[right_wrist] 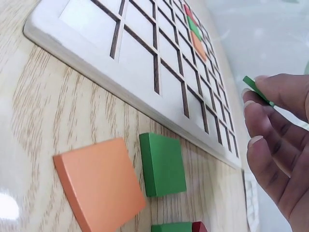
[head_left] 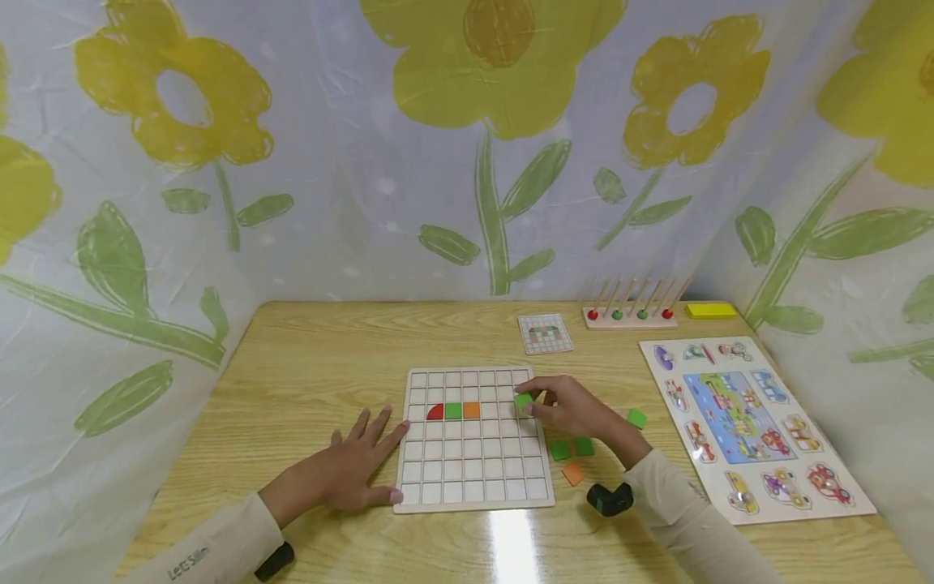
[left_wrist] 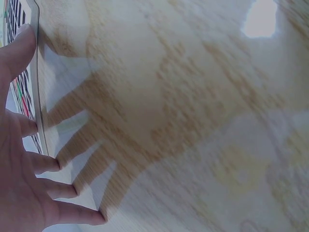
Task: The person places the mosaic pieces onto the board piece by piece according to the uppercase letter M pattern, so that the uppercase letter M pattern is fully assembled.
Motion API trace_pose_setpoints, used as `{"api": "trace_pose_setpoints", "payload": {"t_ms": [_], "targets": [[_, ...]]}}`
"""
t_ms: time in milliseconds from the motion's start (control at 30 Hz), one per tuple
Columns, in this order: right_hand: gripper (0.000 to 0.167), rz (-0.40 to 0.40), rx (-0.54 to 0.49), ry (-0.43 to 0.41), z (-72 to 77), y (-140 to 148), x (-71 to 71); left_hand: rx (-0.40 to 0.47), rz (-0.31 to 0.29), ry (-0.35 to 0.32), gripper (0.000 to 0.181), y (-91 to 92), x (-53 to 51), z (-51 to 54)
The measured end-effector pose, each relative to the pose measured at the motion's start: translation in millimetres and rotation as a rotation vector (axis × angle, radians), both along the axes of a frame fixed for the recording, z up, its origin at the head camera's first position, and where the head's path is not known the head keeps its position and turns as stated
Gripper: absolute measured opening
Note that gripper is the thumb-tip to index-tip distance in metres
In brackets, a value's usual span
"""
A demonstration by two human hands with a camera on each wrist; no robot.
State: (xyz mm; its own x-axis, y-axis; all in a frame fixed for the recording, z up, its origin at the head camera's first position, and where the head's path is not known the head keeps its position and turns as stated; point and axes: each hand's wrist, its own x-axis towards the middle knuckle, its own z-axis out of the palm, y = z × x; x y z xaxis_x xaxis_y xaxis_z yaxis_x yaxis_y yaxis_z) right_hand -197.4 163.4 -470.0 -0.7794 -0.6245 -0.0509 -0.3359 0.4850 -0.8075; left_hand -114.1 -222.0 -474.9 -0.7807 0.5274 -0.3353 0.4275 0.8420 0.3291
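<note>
A white grid board (head_left: 474,504) with square cells lies on the table. In one of its upper rows sit a red quarter-round tile (head_left: 435,412), a green square tile (head_left: 453,410) and an orange square tile (head_left: 472,410), side by side. My right hand (head_left: 567,404) pinches another green square tile (right_wrist: 258,90) between thumb and fingertips, above the board's right edge. With fingers spread, my left hand (head_left: 357,466) rests at the board's left edge, its thumb and index fingertip touching the border.
Right of the board lie loose green tiles (head_left: 560,450) and an orange tile (head_left: 572,473). A small pattern card (head_left: 546,333) lies behind. Farther right are a pegged bead stand (head_left: 630,322), a yellow block (head_left: 711,311) and a picture puzzle board (head_left: 751,430).
</note>
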Motion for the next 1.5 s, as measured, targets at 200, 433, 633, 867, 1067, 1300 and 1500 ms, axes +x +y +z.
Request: {"api": "trace_pose_setpoints", "payload": {"t_ms": [200, 433, 633, 867, 1067, 1300, 1500], "targets": [[0.033, -0.001, -0.020, 0.016, -4.0, -3, -2.0, -0.001, -0.001, -0.009, 0.102, -0.8, 0.1, -0.7], [0.029, -0.030, -0.055, 0.001, -7.5, -10, -3.8, -0.003, 0.004, -0.005, 0.102, -3.3, 1.3, -2.0], [0.031, -0.044, -0.033, -0.002, -11.2, -16, -5.5, 0.001, 0.009, -0.017, 0.102, -2.3, 1.9, 0.2], [0.028, -0.039, -0.025, -0.002, -13.1, -20, -5.1, 0.001, 0.006, -0.009, 0.101, -0.8, 1.4, 1.4], [0.027, -0.021, -0.022, 0.001, -13.7, -24, -4.7, 0.003, 0.005, -0.003, 0.102, -0.4, 0.9, 1.0], [0.026, -0.013, -0.016, -0.011, -11.8, -29, -3.4, 0.012, 0.002, 0.000, 0.102, -0.4, 0.1, -0.4], [0.026, -0.017, 0.011, -0.014, -12.9, -31, -3.8, 0.003, 0.001, -0.003, 0.101, 0.4, -0.3, -1.0]]}}
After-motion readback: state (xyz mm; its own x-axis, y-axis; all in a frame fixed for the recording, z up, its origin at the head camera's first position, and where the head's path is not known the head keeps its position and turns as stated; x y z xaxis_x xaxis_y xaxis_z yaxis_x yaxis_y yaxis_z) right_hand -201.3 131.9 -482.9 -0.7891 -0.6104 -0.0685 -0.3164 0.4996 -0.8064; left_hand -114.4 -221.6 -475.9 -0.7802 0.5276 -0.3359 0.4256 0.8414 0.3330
